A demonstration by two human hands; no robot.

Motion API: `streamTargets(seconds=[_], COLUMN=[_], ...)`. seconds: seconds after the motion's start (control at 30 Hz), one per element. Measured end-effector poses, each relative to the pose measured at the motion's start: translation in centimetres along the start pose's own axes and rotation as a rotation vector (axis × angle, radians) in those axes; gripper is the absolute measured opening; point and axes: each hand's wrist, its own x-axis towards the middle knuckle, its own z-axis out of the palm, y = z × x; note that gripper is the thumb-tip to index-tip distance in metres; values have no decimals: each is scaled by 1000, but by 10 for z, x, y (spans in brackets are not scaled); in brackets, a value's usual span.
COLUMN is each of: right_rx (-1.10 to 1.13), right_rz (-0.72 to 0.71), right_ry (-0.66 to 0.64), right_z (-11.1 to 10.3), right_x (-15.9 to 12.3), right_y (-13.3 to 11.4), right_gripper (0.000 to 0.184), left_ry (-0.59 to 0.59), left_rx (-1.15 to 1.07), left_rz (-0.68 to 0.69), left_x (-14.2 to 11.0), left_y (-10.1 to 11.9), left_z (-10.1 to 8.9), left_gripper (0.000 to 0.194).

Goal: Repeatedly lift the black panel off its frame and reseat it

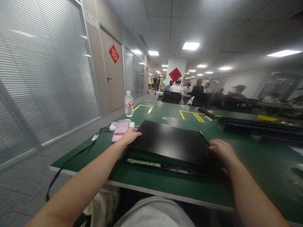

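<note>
A thin black display panel (169, 140) lies tilted in front of me, over the green table. My left hand (131, 136) is closed on its left edge, thumb on top. At the opposite edge, my right hand (221, 149) has its fingers closed at the panel's side; the exact contact is partly hidden. Below the panel's near edge runs a dark strip (176, 168), with a narrow green circuit board (143, 162) at its left part. A phone (120, 130) with a lit screen leans beside my left hand.
The green table (165, 186) carries yellow tape marks (193, 115). A water bottle (128, 104) stands at the far left, and a black cable (71, 159) hangs over the left edge. Dark long parts (251, 126) lie stacked at right. Several people sit farther back.
</note>
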Motion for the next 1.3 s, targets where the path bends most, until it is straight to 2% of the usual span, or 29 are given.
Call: streamTargets(seconds=[0.1, 0.37, 0.57, 0.9, 1.13, 1.3], right_rx=[-23, -133, -91, 22, 23, -10], right_rz=[47, 52, 53, 57, 38, 22], right_ry=[9, 47, 54, 58, 66, 56], right_z=[-1, -6, -5, -2, -1, -2], right_x=[0, 1, 0, -5, -7, -7], right_y=[0, -1, -2, -8, -7, -7], right_gripper=[24, 28, 28, 20, 19, 19], left_ry=[0, 34, -18, -28, -74, -44], left_rx=[38, 93, -69, -273, -244, -206], left_rz=[13, 57, 8, -53, -92, -78], left_x=[2, 1, 1, -5, -6, -6], left_y=[-4, -9, -6, 4, 5, 4], left_z=[4, 10, 9, 3, 5, 5], left_gripper=[6, 5, 5, 22, 11, 4])
